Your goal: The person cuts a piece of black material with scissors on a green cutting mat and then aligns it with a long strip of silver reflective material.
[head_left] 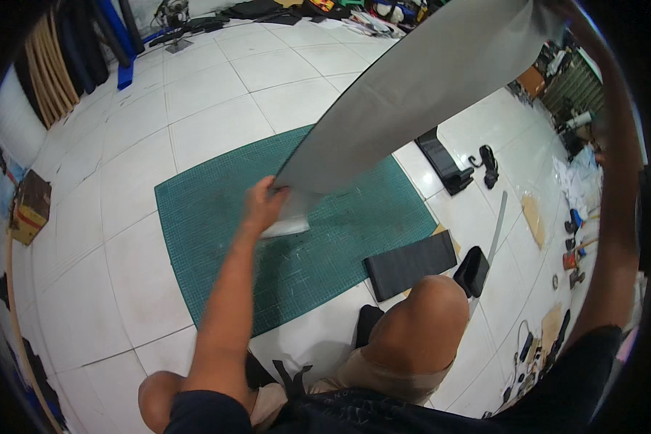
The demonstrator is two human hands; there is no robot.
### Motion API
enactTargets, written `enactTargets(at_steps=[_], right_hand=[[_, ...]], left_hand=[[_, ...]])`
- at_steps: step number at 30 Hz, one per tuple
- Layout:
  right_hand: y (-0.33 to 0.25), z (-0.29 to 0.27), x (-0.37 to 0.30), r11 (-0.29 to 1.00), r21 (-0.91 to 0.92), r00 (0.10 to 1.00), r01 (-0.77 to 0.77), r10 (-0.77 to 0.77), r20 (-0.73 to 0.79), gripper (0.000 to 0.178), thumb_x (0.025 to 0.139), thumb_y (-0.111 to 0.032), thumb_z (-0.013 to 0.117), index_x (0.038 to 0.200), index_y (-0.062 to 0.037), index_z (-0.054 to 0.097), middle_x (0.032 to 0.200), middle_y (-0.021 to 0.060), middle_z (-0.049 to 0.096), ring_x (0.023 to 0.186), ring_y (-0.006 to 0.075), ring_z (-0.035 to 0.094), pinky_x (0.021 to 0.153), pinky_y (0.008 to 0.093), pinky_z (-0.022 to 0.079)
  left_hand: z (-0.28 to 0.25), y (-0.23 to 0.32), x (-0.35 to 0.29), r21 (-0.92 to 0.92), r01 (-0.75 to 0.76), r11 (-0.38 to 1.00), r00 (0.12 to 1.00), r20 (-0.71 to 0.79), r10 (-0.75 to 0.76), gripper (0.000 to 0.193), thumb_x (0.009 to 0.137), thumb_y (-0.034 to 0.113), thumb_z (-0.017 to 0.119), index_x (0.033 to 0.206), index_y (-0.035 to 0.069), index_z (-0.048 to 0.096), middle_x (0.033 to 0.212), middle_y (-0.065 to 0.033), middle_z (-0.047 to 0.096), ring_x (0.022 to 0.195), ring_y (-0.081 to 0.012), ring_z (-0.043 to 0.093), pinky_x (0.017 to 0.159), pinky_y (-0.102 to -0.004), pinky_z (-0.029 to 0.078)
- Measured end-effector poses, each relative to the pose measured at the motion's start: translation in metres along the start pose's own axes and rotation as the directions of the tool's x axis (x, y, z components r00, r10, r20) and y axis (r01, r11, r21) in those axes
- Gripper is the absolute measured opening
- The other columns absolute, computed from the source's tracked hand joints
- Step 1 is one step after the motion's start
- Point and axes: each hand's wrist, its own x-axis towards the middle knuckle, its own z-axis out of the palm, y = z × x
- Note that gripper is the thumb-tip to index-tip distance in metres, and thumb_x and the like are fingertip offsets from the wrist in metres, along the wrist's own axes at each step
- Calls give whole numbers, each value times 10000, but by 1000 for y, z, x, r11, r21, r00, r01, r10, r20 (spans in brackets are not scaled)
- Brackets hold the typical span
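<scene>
A long, smooth grey sheet of material (427, 94) stretches slantwise from the middle of the view up to the top right. Its lower corner is pinched between the thumb and fingers of my left hand (265, 208), above a green cutting mat (195, 217). My right hand (566, 10), raised high at the upper right rim, grips the other end; its fingers are dim and partly cut off. Under the lower end of the sheet, next to my left hand, a small pale, shiny piece (289, 227) lies on the mat.
Right of the mat lie a black folded piece (412, 265), a black pouch-like object (472, 271), a metal ruler (498, 228), a black flat case (445, 163) and a coiled black cord (489, 166). Rolls (50, 65) stand at far left; a box (32, 206) sits below them.
</scene>
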Motion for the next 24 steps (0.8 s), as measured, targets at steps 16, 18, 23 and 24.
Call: enactTargets(at_steps=[16,18,23,24], right_hand=[[193,558,-256,329,777,801,-536,487,347,280,914,-188,620,1117,6,624,1019,95,678,939,198,616,849,343,479],[187,572,-260,431,729,825,-532,458,331,289,923,-231,612,1099,-4,639,1030,98,681,952,203,616,865,341,473],[194,593,-263,382,783,856,-491,379,352,303,922,-251,612,1100,-9,646,1024,85,681,966,197,613,894,334,459],[193,596,-264,388,778,850,-495,401,341,295,919,-241,620,1104,-13,647,1026,77,681,963,191,613,894,336,459]], left_hand=[[-140,-51,-25,851,-7,524,974,124,-189,224,802,52,612,1021,10,624,966,-198,677,899,-400,641,789,-454,498],[-141,-57,-31,859,-13,512,977,120,-177,239,799,25,602,1037,10,618,974,-196,679,911,-394,645,804,-449,501],[-138,-87,-41,884,25,467,986,56,-159,287,799,-17,580,1083,10,606,1005,-194,679,951,-371,655,848,-433,508],[-136,-90,-42,890,-1,455,989,70,-134,294,804,-18,577,1096,8,606,1020,-197,676,959,-364,657,856,-429,509]])
